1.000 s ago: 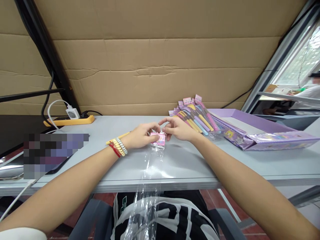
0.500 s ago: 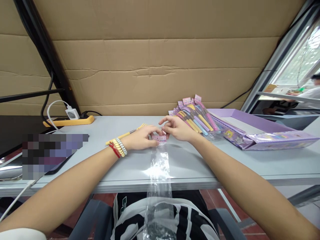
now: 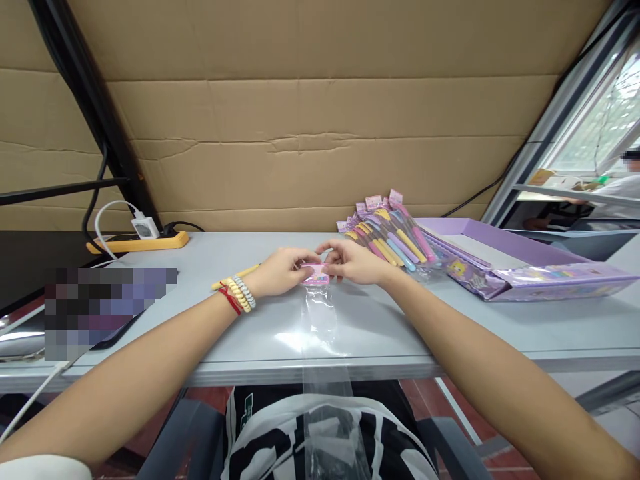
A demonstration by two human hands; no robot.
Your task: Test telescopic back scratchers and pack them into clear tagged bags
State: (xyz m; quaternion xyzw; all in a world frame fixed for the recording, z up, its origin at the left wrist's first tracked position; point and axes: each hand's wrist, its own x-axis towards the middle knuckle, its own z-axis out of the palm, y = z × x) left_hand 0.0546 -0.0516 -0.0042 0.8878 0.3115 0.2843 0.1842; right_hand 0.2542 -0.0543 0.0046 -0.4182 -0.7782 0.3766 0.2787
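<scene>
The pink header [image 3: 315, 274] of a clear bag [image 3: 323, 333] sits at mid-table, pinched from both sides. The left hand [image 3: 280, 272] lies knuckles up, thumb and fingertips closed on the header's left end; the right hand [image 3: 353, 262] meets it from three o'clock, fingers curled onto the right end. Both forearms stretch flat across the grey table [image 3: 450, 320]. The bag trails toward six o'clock, over the table edge. At two o'clock lie the pen packs [image 3: 387, 233] and a purple box [image 3: 505, 263]; at ten o'clock, a yellow power strip [image 3: 145, 241].
</scene>
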